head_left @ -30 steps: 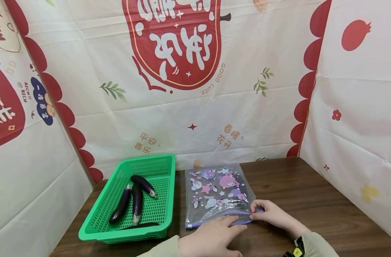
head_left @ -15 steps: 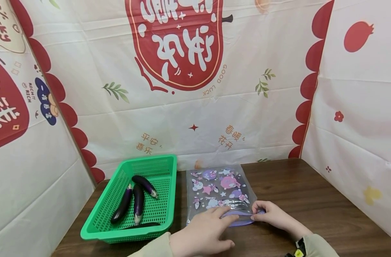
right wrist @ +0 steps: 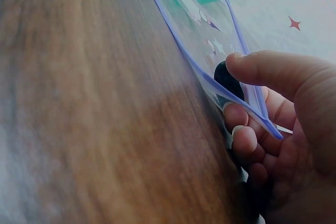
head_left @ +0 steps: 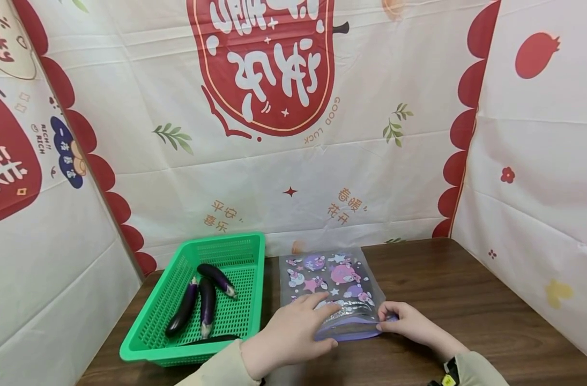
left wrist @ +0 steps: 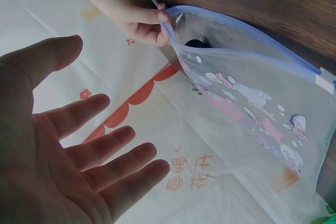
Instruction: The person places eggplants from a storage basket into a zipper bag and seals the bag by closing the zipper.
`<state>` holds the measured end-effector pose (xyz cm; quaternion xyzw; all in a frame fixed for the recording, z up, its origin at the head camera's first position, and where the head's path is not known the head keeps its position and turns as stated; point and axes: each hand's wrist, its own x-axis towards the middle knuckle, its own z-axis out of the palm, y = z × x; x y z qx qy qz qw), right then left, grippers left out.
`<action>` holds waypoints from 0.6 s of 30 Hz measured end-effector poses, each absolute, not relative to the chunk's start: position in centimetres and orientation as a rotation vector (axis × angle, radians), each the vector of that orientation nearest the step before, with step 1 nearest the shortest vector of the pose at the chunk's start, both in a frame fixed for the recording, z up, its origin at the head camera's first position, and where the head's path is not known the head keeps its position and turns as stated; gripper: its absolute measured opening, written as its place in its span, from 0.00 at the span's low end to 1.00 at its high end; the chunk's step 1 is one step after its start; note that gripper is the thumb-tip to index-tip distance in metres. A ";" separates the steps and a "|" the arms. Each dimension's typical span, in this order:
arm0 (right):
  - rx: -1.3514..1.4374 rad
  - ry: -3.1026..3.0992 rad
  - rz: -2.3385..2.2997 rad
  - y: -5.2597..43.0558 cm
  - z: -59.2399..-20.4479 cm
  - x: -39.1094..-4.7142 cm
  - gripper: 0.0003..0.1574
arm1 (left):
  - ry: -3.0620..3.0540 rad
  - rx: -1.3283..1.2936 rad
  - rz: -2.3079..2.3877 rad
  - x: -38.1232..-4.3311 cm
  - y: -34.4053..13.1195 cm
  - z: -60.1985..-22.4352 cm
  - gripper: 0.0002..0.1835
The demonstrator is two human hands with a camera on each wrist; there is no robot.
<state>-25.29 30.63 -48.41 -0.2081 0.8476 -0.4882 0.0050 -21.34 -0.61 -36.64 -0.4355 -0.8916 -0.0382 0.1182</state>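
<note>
A clear zip bag with pink and purple cartoon prints lies flat, its purple zip edge toward me. My right hand pinches the right end of that edge. In the right wrist view, the thumb is on one side and curled fingers on the other. My left hand is over the bag's near-left part with fingers spread, holding nothing, and hides the left end of the zip. The left wrist view shows the mouth parted, a white slider at its far end, and a dark oval patch inside.
Left of the bag stands a green plastic basket with several eggplants in it. The brown wooden table extends to the right. Printed white cloth hangs behind and on both sides.
My left hand has moved left from the middle of the zip edge, its fingers spreading over the bag's near-left part. The right hand keeps its pinch at the right end.
</note>
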 end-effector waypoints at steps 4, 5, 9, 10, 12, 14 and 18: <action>-0.652 2.659 -1.526 30.6 -48.5 -25.3 0.10 | -2.594 -1.252 -0.106 -21.5 -0.9 -36.5 0.31; -0.651 2.661 -1.525 30.6 -48.5 -25.3 0.10 | -2.590 -1.250 -0.109 -21.6 -1.0 -36.5 0.30; -0.652 2.666 -1.522 30.6 -48.5 -25.3 0.10 | -2.588 -1.244 -0.129 -21.8 -1.3 -36.2 0.30; -0.651 2.664 -1.522 30.6 -48.5 -25.3 0.10 | -2.587 -1.240 -0.133 -21.9 -1.4 -36.1 0.30; -0.654 2.664 -1.521 30.6 -48.5 -25.3 0.10 | -2.581 -1.229 -0.144 -22.1 -1.6 -35.9 0.29; -0.658 2.663 -1.522 30.6 -48.5 -25.2 0.10 | -2.576 -1.213 -0.152 -22.3 -1.9 -35.5 0.29; -0.671 2.670 -1.522 30.6 -48.6 -25.3 0.10 | -2.573 -1.183 -0.159 -22.6 -2.4 -35.0 0.28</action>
